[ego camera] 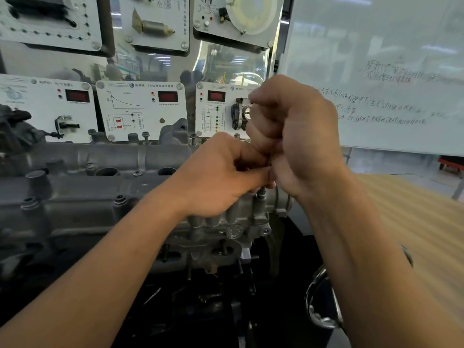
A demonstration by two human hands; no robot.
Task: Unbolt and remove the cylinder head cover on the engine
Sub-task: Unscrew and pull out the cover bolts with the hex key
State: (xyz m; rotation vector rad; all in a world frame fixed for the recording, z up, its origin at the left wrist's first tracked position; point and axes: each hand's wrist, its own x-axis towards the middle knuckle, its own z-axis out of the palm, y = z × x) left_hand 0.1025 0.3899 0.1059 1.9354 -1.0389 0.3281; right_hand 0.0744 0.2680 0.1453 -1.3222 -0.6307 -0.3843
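The grey cylinder head cover (82,194) lies across the left and middle of the head view, on top of the engine. My right hand (293,136) is curled in a fist round a tool; only its silver top end (249,113) shows above the fingers. My left hand (221,177) sits just below and left of it, fingers pinched against the tool's hidden shaft. Under both hands a bolt (261,194) stands at the cover's right end. Two bolts (145,136) stick up along the cover's far edge.
White training panels (140,109) with displays stand right behind the engine. A whiteboard (376,71) fills the upper right, with a ribbed tan surface (421,222) below it. A chrome ring (321,305) sits low on the right beside the dark engine stand.
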